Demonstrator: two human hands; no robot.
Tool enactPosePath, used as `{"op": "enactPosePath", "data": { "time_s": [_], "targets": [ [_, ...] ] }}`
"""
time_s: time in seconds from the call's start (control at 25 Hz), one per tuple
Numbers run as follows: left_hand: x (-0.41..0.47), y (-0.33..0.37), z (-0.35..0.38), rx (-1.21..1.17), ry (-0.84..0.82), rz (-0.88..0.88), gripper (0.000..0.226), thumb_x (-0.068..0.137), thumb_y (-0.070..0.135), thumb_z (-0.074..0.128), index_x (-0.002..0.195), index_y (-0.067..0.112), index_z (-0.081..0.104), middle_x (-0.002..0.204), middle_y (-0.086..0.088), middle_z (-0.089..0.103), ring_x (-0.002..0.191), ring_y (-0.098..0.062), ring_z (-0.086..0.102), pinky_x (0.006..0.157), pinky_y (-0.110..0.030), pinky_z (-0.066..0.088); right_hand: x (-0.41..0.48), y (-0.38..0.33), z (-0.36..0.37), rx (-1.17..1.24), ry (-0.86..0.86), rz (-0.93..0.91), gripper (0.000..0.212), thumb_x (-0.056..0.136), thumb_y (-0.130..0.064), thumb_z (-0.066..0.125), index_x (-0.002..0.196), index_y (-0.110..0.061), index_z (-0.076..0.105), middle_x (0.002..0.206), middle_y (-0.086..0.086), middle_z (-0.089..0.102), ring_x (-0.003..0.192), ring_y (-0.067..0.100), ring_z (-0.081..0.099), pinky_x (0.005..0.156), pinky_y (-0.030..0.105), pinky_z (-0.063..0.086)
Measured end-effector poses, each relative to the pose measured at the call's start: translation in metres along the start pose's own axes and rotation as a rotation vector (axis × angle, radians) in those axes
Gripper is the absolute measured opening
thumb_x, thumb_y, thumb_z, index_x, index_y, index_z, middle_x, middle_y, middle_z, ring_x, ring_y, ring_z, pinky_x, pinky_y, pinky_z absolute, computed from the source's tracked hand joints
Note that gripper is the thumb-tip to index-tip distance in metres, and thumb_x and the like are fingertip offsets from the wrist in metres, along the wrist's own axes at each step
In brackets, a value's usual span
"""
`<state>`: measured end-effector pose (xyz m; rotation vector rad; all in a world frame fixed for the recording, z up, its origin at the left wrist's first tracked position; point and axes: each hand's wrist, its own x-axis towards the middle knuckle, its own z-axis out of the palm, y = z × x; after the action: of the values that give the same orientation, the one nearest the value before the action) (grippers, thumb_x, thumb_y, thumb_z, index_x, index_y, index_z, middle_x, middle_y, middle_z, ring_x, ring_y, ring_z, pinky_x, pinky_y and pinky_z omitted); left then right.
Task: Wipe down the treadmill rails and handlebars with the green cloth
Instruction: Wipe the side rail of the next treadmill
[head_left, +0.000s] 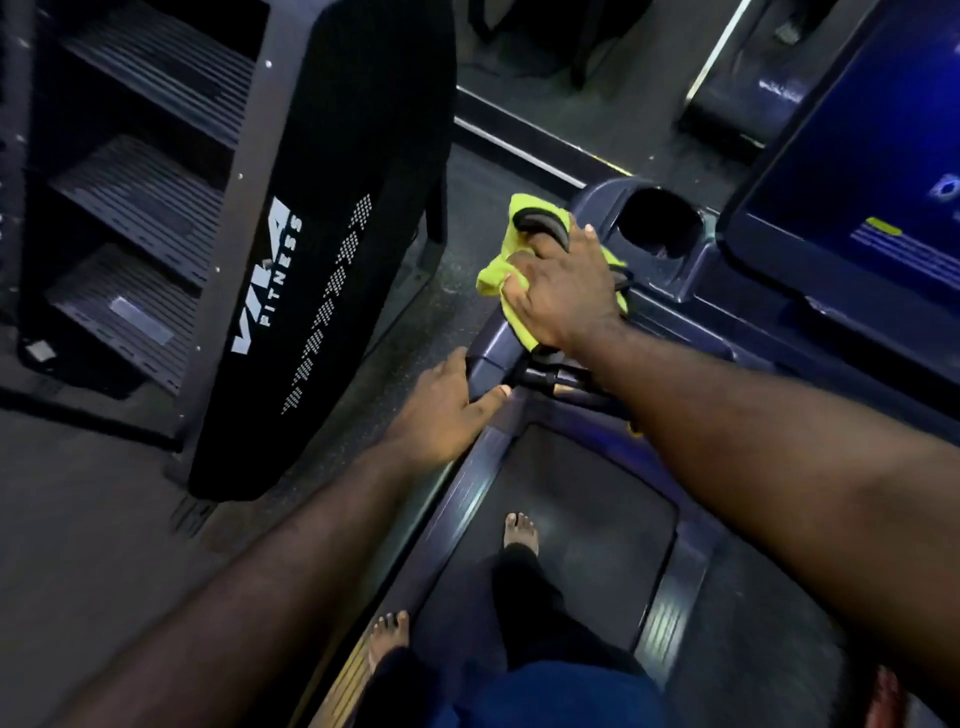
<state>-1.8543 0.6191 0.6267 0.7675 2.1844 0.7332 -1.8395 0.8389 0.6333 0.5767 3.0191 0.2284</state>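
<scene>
Head view: 1 green cloth (497, 270) lay bunched over the treadmill's black handlebar (540, 224), next to 1 cup holder (657, 221). R hand (566, 291) clamped the cloth onto the bar, thumb dug into the fabric. L hand (447, 410) gripped the side rail (491, 361) just below, thumb along it. 2 bare feet (521, 530): 1 on the belt (587, 488), 1 on the side deck. 1 screen (852, 156) at right. 1 stair machine (270, 280) w/ 3 steps at left.

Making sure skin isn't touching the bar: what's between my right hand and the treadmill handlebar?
The green cloth, bunched under the right hand, its palm and fingers, covers the handlebar there; the head view shows it.
</scene>
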Motion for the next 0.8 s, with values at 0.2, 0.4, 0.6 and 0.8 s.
{"op": "enactPosePath", "data": {
  "time_s": [0.2, 0.4, 0.6, 0.8],
  "targets": [
    [0.046, 0.011, 0.016, 0.035, 0.082, -0.064, 0.066, 0.094, 0.076, 0.049, 0.128, 0.019, 0.046, 0.126, -0.007, 0.06, 0.114, -0.027, 0.061, 0.097, -0.045, 0.052, 0.079, 0.053, 0.0, -0.035, -0.035, 0.025, 0.062, 0.097, -0.049, 0.031, 0.113, -0.013, 0.078, 0.121, 0.016, 0.067, 0.117, 0.046, 0.054, 0.116, 0.059, 0.033],
    [0.037, 0.022, 0.016, 0.095, 0.108, -0.073, 0.078, 0.088, 0.077, 0.058, 0.134, 0.015, 0.044, 0.129, -0.003, 0.055, 0.113, -0.021, 0.057, 0.088, -0.039, 0.047, 0.036, 0.021, -0.002, 0.049, -0.022, 0.078, 0.06, 0.096, -0.049, 0.035, 0.119, -0.014, 0.077, 0.123, 0.013, 0.069, 0.139, 0.05, 0.044, 0.117, 0.055, 0.024],
    [0.045, 0.029, 0.012, 0.192, 0.072, -0.061, 0.112, 0.059, 0.08, 0.079, 0.14, 0.012, 0.043, 0.134, -0.006, 0.056, 0.125, -0.025, 0.058, 0.099, -0.042, 0.052, -0.018, -0.008, 0.0, 0.207, 0.009, -0.167, 0.055, 0.096, -0.059, 0.042, 0.124, -0.025, 0.075, 0.128, 0.003, 0.069, 0.145, 0.043, 0.041, 0.124, 0.056, 0.023],
    [0.099, 0.043, -0.007, 0.074, -0.125, -0.09, 0.128, 0.059, 0.097, 0.066, 0.151, 0.014, 0.033, 0.148, -0.007, 0.052, 0.126, -0.024, 0.058, 0.1, -0.037, 0.048, 0.102, 0.082, 0.003, 0.079, -0.033, 0.251, 0.058, 0.094, -0.059, 0.041, 0.128, -0.024, 0.071, 0.136, 0.01, 0.063, 0.128, 0.044, 0.051, 0.111, 0.053, 0.035]
  ]
}}
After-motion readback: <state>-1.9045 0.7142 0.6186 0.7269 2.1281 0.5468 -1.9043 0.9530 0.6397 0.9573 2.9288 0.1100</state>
